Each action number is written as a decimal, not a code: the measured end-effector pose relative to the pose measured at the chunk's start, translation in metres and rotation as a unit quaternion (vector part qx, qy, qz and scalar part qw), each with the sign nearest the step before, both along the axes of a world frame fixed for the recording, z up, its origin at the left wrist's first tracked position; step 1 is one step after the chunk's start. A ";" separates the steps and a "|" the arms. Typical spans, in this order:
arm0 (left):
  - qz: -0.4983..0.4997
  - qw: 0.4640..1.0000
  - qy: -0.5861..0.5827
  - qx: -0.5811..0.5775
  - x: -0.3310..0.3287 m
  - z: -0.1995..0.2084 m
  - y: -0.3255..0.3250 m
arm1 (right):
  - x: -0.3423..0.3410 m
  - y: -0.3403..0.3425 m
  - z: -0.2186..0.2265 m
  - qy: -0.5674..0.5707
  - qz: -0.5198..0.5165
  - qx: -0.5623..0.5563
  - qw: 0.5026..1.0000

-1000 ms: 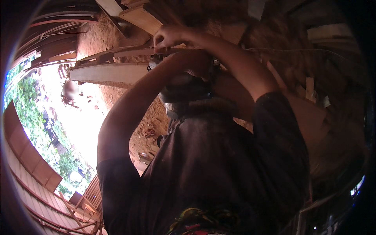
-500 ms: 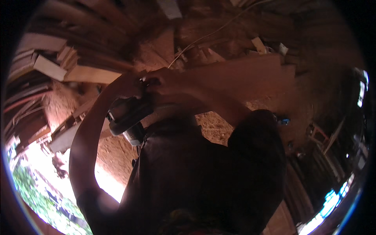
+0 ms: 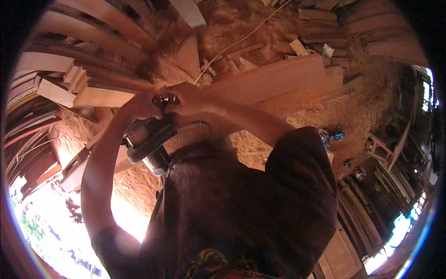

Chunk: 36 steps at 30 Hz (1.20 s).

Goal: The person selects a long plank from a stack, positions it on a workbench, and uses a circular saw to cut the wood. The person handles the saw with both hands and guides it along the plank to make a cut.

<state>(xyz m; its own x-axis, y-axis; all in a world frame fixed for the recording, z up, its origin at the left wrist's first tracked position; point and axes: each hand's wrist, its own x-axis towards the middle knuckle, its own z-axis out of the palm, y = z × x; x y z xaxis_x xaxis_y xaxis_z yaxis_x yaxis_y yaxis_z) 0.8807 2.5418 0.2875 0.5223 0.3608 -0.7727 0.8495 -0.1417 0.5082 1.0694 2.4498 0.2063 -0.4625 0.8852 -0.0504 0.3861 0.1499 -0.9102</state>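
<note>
A dark handheld power tool (image 3: 149, 139) with a grey lower end lies across the near left part of a long brown plank (image 3: 274, 79), close against my body. Its exact kind is hard to make out. At its far end my left hand (image 3: 141, 106) is closed, fingers bent inward. My right hand (image 3: 188, 98) is closed from the other side, its fingertips almost meeting those of the left. Small shiny metal parts (image 3: 163, 99) show between the fingers; the fingers hide the rest of that end.
A pale cord (image 3: 241, 39) runs from near my hands to the far side. Stacked boards (image 3: 104, 96) stand at the left. Offcuts (image 3: 298, 47) lie beyond the plank on sawdust-covered ground. To the right are a blue object (image 3: 338, 136) and a small wooden frame (image 3: 378, 148).
The picture has grown brighter and sharper, and the surroundings have shifted slightly left and up in it. Both hands remain at the far end of the tool.
</note>
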 end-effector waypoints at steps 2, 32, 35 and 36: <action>-0.007 0.999 0.047 -0.017 -0.002 -0.006 0.002 | 0.001 0.004 0.000 0.062 -0.002 -0.201 0.978; -0.086 0.995 0.033 0.044 0.010 -0.026 -0.003 | 0.008 -0.002 -0.017 0.009 -0.050 -0.074 0.996; -0.074 0.997 0.011 0.004 0.002 -0.029 -0.002 | 0.010 -0.009 -0.010 0.003 -0.066 -0.102 0.993; -0.072 0.997 0.007 -0.017 0.001 -0.025 -0.002 | 0.011 -0.010 -0.003 0.022 -0.069 -0.107 0.992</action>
<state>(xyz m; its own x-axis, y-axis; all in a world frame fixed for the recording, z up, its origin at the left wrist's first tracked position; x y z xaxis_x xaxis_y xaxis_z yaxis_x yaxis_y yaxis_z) 0.8814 2.5395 0.2628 0.5559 0.2565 -0.7906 0.8286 -0.2463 0.5027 1.0802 2.4397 0.2038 -0.3442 0.9110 -0.2272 0.3494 -0.1003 -0.9316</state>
